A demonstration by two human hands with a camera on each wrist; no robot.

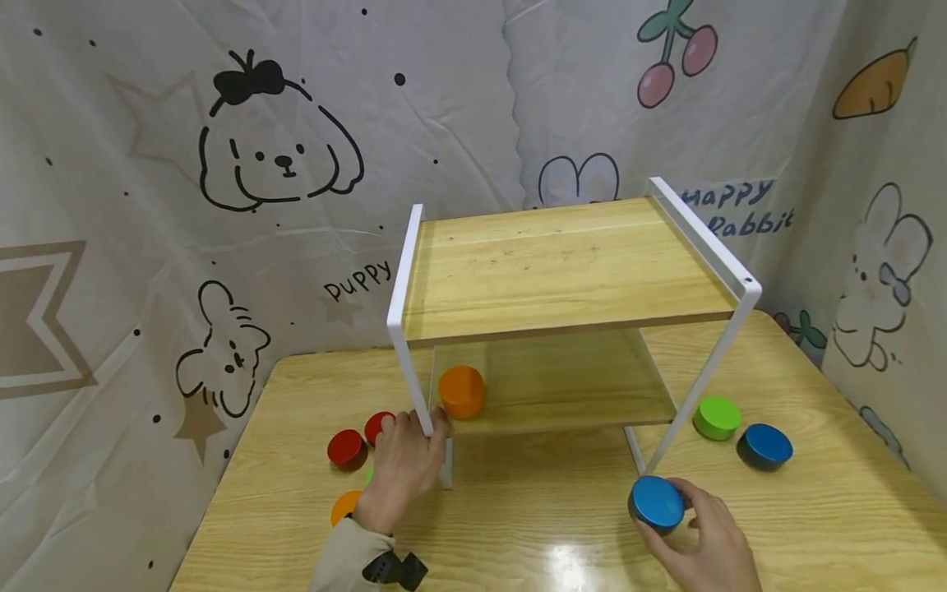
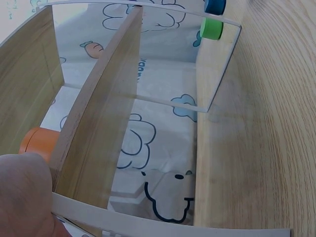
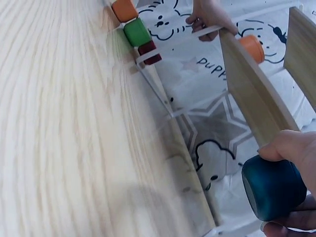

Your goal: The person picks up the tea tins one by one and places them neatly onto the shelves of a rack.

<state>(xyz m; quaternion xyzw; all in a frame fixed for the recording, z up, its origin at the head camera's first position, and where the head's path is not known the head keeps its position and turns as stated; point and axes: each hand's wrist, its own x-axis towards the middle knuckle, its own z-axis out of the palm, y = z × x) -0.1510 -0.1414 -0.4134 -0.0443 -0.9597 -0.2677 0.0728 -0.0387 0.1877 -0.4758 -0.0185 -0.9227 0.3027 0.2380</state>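
Observation:
A two-tier wooden shelf (image 1: 570, 267) with white side frames stands on the table. My left hand (image 1: 407, 464) grips its left frame beside the lower board (image 1: 562, 386), fingers curled in toward the post; the right wrist view shows the curled fingers (image 3: 197, 22). On the lower board's left end sits an orange cylinder (image 1: 462, 392), close to my left thumb (image 2: 24, 192). In front of the shelf's right front leg, my right hand (image 1: 710, 538) pinches a short blue cylinder (image 1: 657, 503) between thumb and fingers.
To the right of the shelf, a green cylinder (image 1: 717, 418) and another blue one (image 1: 765, 447) stand on the table (image 1: 533, 526). Left of it are two red cylinders (image 1: 347, 450), an orange one (image 1: 344, 506) and a green one partly hidden by my left hand. Printed cloth (image 1: 459, 107) hangs behind.

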